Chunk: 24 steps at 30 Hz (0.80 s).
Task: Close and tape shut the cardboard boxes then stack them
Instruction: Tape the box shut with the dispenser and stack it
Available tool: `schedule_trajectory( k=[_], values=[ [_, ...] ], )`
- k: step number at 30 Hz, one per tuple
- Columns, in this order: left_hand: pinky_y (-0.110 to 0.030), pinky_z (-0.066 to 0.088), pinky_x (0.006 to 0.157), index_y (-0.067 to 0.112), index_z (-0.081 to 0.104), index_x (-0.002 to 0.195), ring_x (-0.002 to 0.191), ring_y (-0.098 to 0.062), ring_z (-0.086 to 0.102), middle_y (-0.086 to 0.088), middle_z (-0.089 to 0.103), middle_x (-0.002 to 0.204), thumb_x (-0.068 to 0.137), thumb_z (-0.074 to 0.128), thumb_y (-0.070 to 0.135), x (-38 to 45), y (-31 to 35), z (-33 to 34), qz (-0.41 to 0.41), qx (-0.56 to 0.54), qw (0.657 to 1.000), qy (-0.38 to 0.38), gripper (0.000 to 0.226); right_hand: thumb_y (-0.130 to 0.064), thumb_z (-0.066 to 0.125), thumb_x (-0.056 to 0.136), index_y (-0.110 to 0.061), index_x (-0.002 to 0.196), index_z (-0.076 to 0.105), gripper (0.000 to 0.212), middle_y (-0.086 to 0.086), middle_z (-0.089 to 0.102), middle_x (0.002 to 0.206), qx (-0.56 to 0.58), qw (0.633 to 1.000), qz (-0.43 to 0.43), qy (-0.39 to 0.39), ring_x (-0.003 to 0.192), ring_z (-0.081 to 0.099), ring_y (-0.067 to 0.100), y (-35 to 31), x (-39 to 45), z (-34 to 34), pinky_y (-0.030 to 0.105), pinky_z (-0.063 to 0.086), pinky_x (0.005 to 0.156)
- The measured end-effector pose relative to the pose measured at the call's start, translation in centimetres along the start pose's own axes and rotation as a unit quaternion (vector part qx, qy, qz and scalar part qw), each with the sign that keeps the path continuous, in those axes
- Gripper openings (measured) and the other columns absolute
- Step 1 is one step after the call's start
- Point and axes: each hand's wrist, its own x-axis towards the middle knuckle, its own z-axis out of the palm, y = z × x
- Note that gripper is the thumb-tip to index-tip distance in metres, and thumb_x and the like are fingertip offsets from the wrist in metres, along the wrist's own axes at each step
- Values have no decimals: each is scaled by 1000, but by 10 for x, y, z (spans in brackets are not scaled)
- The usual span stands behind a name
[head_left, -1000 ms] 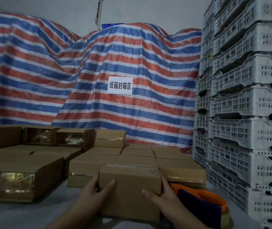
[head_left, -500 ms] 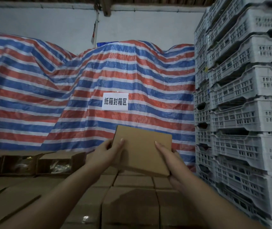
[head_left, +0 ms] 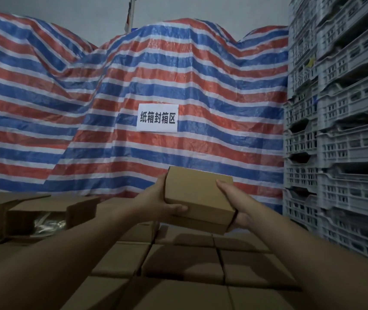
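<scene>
Tarpaulin (head_left: 178, 86): I've got a red, white and blue striped sheet draped over a bulky heap along the back; a white sign (head_left: 157, 118) is fixed to it, marking the area, I'd say.
Crates (head_left: 339, 130): grey plastic ones stacked high down the right side; well apart from my hands.
Sealed boxes (head_left: 185, 262): a closed layer of them packed edge to edge below my arms; laid tight like that, I judge, so more can be stacked on top.
Open boxes (head_left: 37, 217): at the left edge of that layer, flaps up, something shiny inside; not yet closed.
Held box (head_left: 198, 198): closed, in the air above the far rows of the layer, tilted with its near right corner lower; I can't make out tape on it from here.
Left hand (head_left: 156, 200): arm stretched forward; thumb across the near top edge, fingers hidden behind the left end; gripping that end.
Right hand (head_left: 234, 204): arm reaching in likewise; thumb lying on the top face, fingers curled under the right end; it carries the weight.
Next, as I read it: set it down on the far rows, squared up.
</scene>
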Motion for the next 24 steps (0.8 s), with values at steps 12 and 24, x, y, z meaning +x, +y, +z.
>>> schedule_trajectory(
  k=[12,24],
  values=[
    [-46,20,113,28,37,144,143,-29,24,-4,42,146,72,52,84,54,-54,22,-76,267,961,-3,93,-51,70,58,-17,103,71,57,18,77,87,-100,992,75,-13,96,66,39,8,69,-3,63,55,72],
    [-28,45,68,27,55,121,86,-9,53,5,57,108,73,44,86,63,-86,33,-113,284,952,-20,77,-30,60,94,-11,106,59,23,20,59,114,-153,982,112,15,105,57,41,25,95,6,66,50,88]
  ],
)
